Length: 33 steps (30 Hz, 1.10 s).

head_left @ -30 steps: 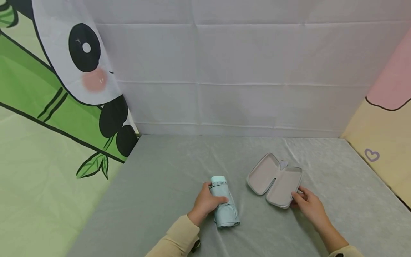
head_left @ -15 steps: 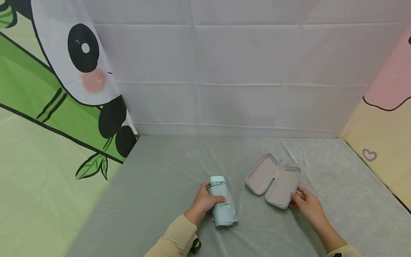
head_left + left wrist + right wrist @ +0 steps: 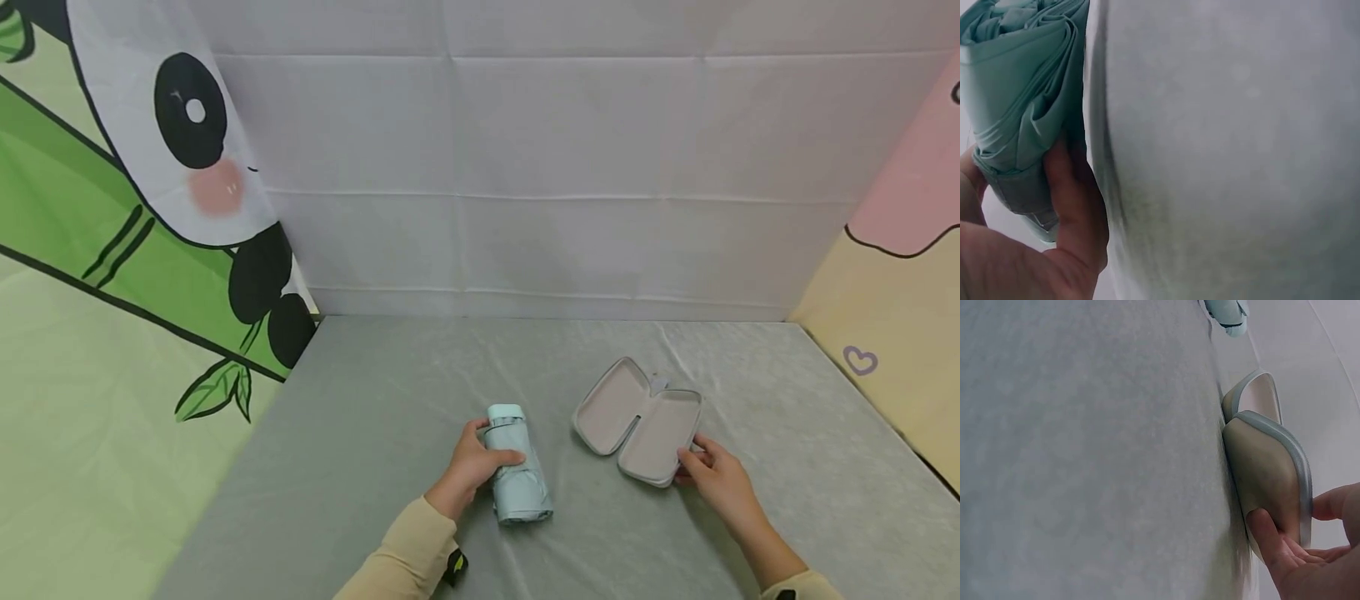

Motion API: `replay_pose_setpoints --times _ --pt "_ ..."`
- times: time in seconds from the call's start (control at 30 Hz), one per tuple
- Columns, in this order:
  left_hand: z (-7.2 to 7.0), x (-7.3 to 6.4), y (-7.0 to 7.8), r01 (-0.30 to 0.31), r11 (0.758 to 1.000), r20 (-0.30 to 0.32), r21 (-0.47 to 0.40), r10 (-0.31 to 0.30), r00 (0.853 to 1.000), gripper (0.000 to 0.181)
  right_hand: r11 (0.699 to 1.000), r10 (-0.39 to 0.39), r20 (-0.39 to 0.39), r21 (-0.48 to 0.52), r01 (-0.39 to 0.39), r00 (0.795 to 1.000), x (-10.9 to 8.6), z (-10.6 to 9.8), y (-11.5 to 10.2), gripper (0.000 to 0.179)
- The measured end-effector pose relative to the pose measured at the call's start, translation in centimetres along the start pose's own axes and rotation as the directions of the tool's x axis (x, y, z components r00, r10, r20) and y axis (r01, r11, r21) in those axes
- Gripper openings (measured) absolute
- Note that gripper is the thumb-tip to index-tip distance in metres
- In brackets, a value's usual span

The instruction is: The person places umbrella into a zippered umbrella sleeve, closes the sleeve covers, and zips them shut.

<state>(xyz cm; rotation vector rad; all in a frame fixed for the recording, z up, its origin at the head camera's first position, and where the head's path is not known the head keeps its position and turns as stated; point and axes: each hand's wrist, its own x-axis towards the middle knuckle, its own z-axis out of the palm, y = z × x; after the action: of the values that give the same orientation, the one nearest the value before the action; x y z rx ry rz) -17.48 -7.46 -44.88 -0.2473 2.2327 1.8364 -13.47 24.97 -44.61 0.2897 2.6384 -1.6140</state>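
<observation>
My left hand (image 3: pixel 471 468) grips a compact folded umbrella (image 3: pixel 522 493), light blue with a pale mint end cap, thumb across its near side. The left wrist view shows its gathered fabric (image 3: pixel 1016 94) close up, between thumb and fingers. To the right, a pale zip case (image 3: pixel 662 437) lies spread open like a book on the cloth, its two shallow halves facing up and nothing visible inside them. My right hand (image 3: pixel 722 485) holds the right half by its outer edge, thumb at the rim and fingers against the outer shell (image 3: pixel 1266 469).
A grey-green cloth (image 3: pixel 390 375) covers the table. Behind it hangs a creased white sheet (image 3: pixel 555 167). A panda-printed backdrop (image 3: pixel 112 333) borders the left side, and a yellow and pink one (image 3: pixel 892 292) the right.
The umbrella and my left hand have moved slightly up in the head view. My right hand and the case stay in place. The view itself has shifted a little.
</observation>
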Motion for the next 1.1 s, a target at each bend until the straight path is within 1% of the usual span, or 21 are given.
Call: replay_pose_setpoints --times 0.37,0.5,0.63,0.87,1.1 --pt "-0.7 0.4 1.2 0.009 0.999 -0.016 -0.032 -0.01 1.0 0.083 1.0 0.006 -0.002 -0.007 -0.007 1.0 0.0 0.0 0.1 0.056" --pt "-1.0 0.5 1.6 0.02 0.998 -0.019 -0.061 -0.021 1.0 0.083 1.0 0.002 -0.001 0.009 -0.002 1.0 0.0 0.1 0.1 0.055" --pt "-1.2 0.7 2.0 0.015 0.996 -0.025 -0.088 -0.017 1.0 0.082 1.0 -0.001 -0.002 0.015 0.001 1.0 0.0 0.2 0.0 0.055" --pt "-1.6 0.6 2.5 0.026 0.994 -0.019 -0.107 -0.028 0.999 0.084 1.0 0.007 0.002 0.002 -0.007 1.0 0.1 0.1 0.0 0.057" --pt "-1.7 0.4 3.1 0.03 0.993 -0.018 -0.113 -0.032 0.999 0.085 1.0 0.01 0.0 -0.014 -0.01 1.0 0.2 0.0 0.1 0.057"
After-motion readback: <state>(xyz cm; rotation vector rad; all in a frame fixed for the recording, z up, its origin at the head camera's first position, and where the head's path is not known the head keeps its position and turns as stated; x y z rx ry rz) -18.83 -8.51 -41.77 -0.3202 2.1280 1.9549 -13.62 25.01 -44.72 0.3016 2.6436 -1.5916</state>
